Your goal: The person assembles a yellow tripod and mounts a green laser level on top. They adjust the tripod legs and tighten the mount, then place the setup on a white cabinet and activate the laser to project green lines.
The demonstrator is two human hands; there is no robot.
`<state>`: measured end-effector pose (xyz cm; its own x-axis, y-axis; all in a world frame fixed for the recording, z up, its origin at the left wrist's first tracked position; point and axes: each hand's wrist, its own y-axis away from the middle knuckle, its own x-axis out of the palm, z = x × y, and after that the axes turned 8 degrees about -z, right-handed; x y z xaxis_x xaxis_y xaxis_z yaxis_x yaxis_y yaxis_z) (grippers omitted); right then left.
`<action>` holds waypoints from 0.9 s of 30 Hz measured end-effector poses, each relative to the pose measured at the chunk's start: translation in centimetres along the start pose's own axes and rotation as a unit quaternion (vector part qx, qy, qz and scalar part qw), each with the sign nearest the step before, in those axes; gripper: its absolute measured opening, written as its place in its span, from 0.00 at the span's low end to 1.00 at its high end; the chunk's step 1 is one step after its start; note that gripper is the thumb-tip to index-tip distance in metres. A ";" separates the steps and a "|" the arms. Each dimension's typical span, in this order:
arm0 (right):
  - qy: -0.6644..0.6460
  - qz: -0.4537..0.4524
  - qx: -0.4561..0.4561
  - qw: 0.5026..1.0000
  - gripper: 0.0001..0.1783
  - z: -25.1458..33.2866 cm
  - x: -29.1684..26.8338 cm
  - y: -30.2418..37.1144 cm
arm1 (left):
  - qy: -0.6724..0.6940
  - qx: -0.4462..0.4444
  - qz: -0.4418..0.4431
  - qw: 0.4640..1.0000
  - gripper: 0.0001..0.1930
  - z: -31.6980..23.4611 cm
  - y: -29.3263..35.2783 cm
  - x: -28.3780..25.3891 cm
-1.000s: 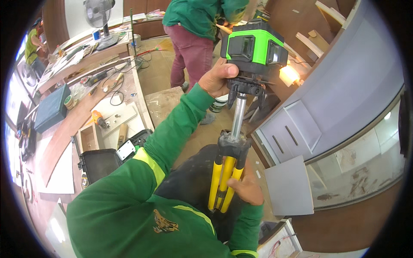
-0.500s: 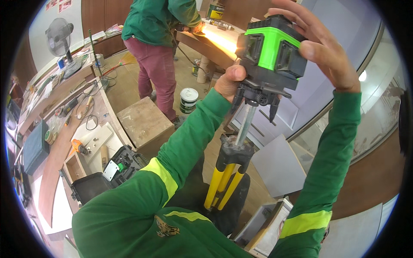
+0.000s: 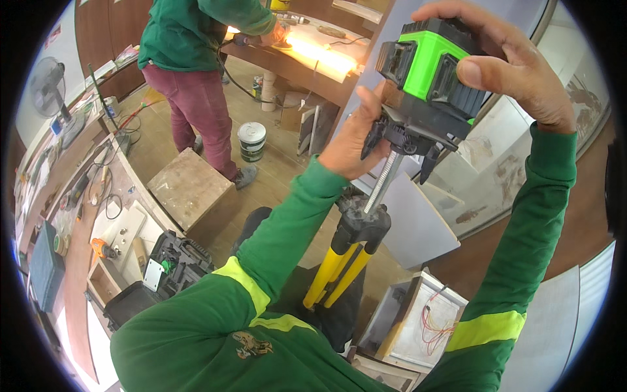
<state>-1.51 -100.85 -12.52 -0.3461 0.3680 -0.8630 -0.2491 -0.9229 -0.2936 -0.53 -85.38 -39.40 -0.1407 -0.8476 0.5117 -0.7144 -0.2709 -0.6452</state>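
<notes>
A green and black laser level (image 3: 418, 68) sits tilted on top of a tripod (image 3: 362, 228) with yellow legs and a threaded metal column. My right hand (image 3: 516, 68) grips the level from the right, fingers over its top and thumb on its side. At the lower left of the level, my left hand (image 3: 356, 144) is against the black mount (image 3: 408, 137), its thumb raised and its fingers partly hidden behind the mount. The tripod's legs are close together in front of my body.
A co-worker (image 3: 189, 85) stands at a brightly lit bench (image 3: 313, 78). Left are a wooden box (image 3: 189, 183), an open black case (image 3: 163, 274), an orange drill (image 3: 102, 248) and a fan (image 3: 49, 91). A white bucket (image 3: 252, 140) stands on the floor; a wired panel (image 3: 424, 323) is lower right.
The view has swung right. The laser level tilts more, and my left thumb has lifted off its base. My right hand stays on it.
</notes>
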 end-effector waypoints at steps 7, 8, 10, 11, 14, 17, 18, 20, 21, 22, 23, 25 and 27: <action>0.153 -0.035 0.052 0.986 0.40 0.6 0.2 0.3 | 0.135 -0.058 -0.027 0.989 0.50 -1.0 3.4 2.1; 0.133 -0.018 0.085 0.987 0.41 0.7 -0.3 0.1 | 0.114 -0.061 -0.025 0.991 0.49 -0.6 3.5 2.5; 0.140 -0.006 0.145 0.979 0.44 2.3 -0.8 -0.2 | 0.119 -0.074 -0.005 0.990 0.41 -0.3 2.8 2.7; 0.177 -0.010 0.149 0.973 0.45 2.9 -0.5 0.0 | 0.130 -0.084 -0.006 0.988 0.40 -0.2 2.7 3.1; 0.302 -0.041 0.109 0.946 0.49 3.2 1.0 0.7 | 0.168 -0.116 0.005 0.979 0.35 -0.2 2.3 3.8; 0.321 -0.098 0.027 0.942 0.51 0.8 2.7 0.2 | 0.102 -0.100 0.019 0.990 0.38 -0.5 1.8 2.2; 0.293 -0.084 0.021 0.952 0.51 -0.2 2.2 0.2 | 0.108 -0.105 0.026 0.988 0.39 -0.2 1.7 2.1; 0.135 0.050 0.066 0.987 0.51 -3.6 -4.2 0.6 | 0.152 -0.130 0.062 0.978 0.40 1.5 1.6 3.7; 0.087 0.058 0.052 0.993 0.49 -4.4 -4.3 0.3 | 0.143 -0.127 0.066 0.979 0.40 1.4 1.4 3.2; 0.039 0.067 0.040 0.996 0.47 -5.0 -4.3 -0.1 | 0.134 -0.124 0.070 0.981 0.41 1.2 1.2 2.7; -0.008 0.077 0.028 0.997 0.46 -5.5 -4.4 -0.5 | 0.127 -0.121 0.074 0.982 0.42 0.9 1.0 2.4; 0.005 0.076 0.011 0.997 0.47 -6.4 -4.7 -0.7 | 0.140 -0.142 0.073 0.977 0.43 0.8 1.1 2.7; 0.003 0.068 0.001 0.998 0.48 -7.0 -4.6 -0.6 | 0.151 -0.167 0.079 0.971 0.45 0.5 1.1 3.1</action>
<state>6.58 -102.81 -11.28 -0.3714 0.2397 -0.8970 -0.2020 -0.9638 -0.1739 -1.41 -88.52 -38.79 -0.4262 -0.6799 0.5968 -0.8427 0.0585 -0.5352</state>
